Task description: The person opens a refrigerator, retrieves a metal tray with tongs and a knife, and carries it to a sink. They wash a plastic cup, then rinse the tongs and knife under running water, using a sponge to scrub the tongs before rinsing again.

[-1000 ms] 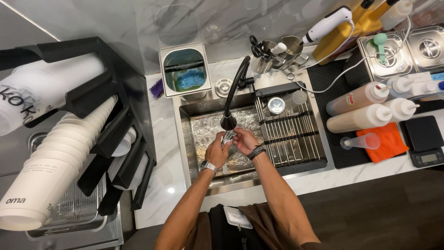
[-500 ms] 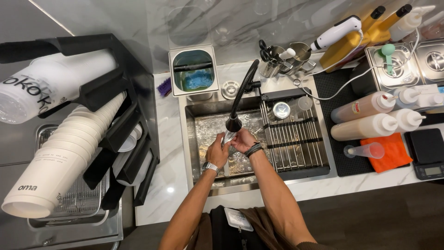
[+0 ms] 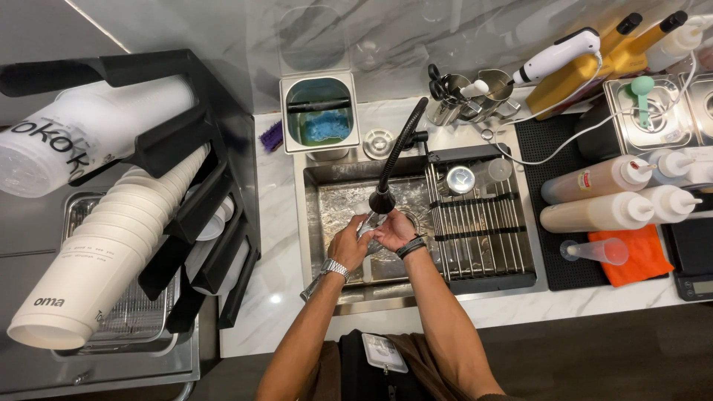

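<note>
Two hands meet low in the sink [image 3: 327, 194], right under the black faucet head [image 3: 383, 200]. Left hand [image 3: 346, 246] has fingers curled round a small clear item [image 3: 366, 221]; right hand [image 3: 394, 232] cups it from the other side, fingers bent. Too small and wet to tell what the item is, or how firm either grip is.

Room: basin is open to the left of the hands, steel wall close. On the right a black drying rack [image 3: 483, 230] spans the sink edge, just beside the right wrist, so little clearance there. Faucet hose [image 3: 403, 141] arcs overhead from the back rim. Front rim is near the forearms.

Containers:
- Square steel tub [image 3: 319, 119] behind the sink, holds blue liquid or cloth, can't tell which, with a black bar across it.
- Steel cups [image 3: 475, 96] on the back counter, utensils standing in them.
- Squeeze bottles [image 3: 601, 197] lying on the black mat at right, tan and brown contents.
- Clear small cup [image 3: 594, 251] on its side against an orange cloth [image 3: 631, 256].
- Stacked white paper cups [image 3: 104, 252] in the black dispenser [image 3: 200, 193] at left, well apart from the sink.
</note>
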